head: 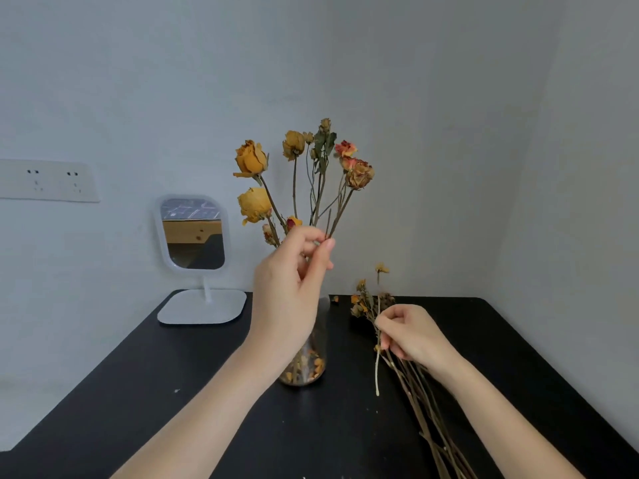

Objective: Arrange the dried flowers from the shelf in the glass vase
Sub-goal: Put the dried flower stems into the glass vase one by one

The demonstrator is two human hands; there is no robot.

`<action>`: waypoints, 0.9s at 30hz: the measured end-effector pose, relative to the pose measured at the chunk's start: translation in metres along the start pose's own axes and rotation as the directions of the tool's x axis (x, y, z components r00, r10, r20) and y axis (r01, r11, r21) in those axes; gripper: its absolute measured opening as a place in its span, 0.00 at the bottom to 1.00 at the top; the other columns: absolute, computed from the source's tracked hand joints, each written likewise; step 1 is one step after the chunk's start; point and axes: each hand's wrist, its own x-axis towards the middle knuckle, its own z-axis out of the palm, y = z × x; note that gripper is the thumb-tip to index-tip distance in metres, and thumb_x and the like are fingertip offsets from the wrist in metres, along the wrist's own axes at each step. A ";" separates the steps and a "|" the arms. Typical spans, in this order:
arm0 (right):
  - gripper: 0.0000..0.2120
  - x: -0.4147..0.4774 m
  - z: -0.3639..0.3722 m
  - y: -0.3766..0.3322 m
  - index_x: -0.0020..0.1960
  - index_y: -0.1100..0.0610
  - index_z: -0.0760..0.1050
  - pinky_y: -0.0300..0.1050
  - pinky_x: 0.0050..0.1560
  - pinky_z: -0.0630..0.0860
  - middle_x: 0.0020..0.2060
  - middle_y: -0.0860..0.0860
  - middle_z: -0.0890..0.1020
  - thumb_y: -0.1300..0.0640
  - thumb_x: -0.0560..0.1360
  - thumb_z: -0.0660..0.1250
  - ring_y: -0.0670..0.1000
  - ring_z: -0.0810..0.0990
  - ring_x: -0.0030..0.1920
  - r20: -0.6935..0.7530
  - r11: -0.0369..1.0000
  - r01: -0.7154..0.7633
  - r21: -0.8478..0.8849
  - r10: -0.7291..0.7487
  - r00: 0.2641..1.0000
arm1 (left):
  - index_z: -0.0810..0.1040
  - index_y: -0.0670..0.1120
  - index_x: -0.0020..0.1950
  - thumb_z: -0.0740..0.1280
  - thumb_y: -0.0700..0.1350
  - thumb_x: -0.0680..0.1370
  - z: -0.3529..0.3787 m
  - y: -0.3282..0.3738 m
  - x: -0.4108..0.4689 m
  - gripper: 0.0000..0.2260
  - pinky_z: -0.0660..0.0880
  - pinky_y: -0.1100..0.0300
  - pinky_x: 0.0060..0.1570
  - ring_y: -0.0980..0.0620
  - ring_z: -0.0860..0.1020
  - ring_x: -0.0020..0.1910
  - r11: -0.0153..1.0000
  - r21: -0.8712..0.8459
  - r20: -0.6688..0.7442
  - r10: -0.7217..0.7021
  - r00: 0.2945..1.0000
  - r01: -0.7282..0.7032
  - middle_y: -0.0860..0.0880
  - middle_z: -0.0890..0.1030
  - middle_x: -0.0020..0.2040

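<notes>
With the mirror (pixel 193 233) well clear at the far left of the bench (pixel 173 392), your left hand (pixel 290 285) has its fingers (pixel 323 252) pinched together on the stems of the dried flowers (pixel 297 160) already standing in the glass vase (pixel 304 361), so keep that pinch light, since the brittle stems look likely to snap. To the right, your right hand (pixel 411 333) has its fingers closed on a thin pale stem (pixel 377 371) from the loose bunch (pixel 425 402) lying on the bench; lift it free without dragging its neighbours, and feed its end into the gap your left hand holds open.
</notes>
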 end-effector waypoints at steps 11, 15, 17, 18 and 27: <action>0.05 -0.004 0.000 -0.002 0.45 0.60 0.77 0.33 0.21 0.66 0.24 0.50 0.78 0.61 0.75 0.63 0.43 0.68 0.19 -0.017 0.999 0.036 0.019 -0.035 0.999 | 0.73 0.50 0.47 0.63 0.43 0.78 -0.012 0.027 0.029 0.02 0.77 0.60 0.38 0.55 0.79 0.37 0.989 0.007 -0.176 0.149 0.973 -0.150 0.58 0.78 0.36; 0.05 -0.004 0.003 -0.004 0.45 0.60 0.77 0.32 0.21 0.66 0.24 0.50 0.78 0.60 0.75 0.63 0.43 0.68 0.19 -0.013 0.999 0.053 0.009 -0.053 0.999 | 0.73 0.51 0.47 0.63 0.43 0.78 -0.013 0.030 0.031 0.03 0.77 0.57 0.38 0.52 0.79 0.36 0.988 0.005 -0.197 0.152 0.969 -0.154 0.58 0.78 0.36; 0.05 -0.004 0.004 -0.006 0.45 0.60 0.77 0.32 0.21 0.66 0.24 0.50 0.78 0.60 0.75 0.63 0.43 0.68 0.19 -0.014 0.998 0.059 0.004 -0.058 0.998 | 0.73 0.51 0.47 0.63 0.43 0.78 -0.012 0.029 0.032 0.03 0.77 0.58 0.39 0.54 0.79 0.37 0.991 0.004 -0.184 0.131 0.974 -0.133 0.58 0.78 0.36; 0.05 -0.004 0.004 -0.006 0.45 0.60 0.77 0.32 0.21 0.66 0.24 0.50 0.78 0.60 0.75 0.63 0.43 0.68 0.19 -0.014 0.998 0.059 0.004 -0.059 0.998 | 0.73 0.51 0.47 0.63 0.43 0.78 -0.012 0.027 0.032 0.03 0.77 0.59 0.39 0.55 0.79 0.37 0.994 0.001 -0.181 0.110 0.977 -0.112 0.58 0.78 0.36; 0.05 -0.003 0.007 -0.004 0.44 0.60 0.77 0.31 0.21 0.66 0.24 0.49 0.78 0.60 0.75 0.63 0.43 0.68 0.19 -0.013 0.998 0.066 -0.007 -0.066 0.998 | 0.74 0.49 0.48 0.62 0.45 0.79 -0.006 -0.002 0.027 0.02 0.70 0.68 0.23 0.58 0.73 0.21 0.999 0.032 -0.140 -0.031 0.990 0.036 0.59 0.79 0.37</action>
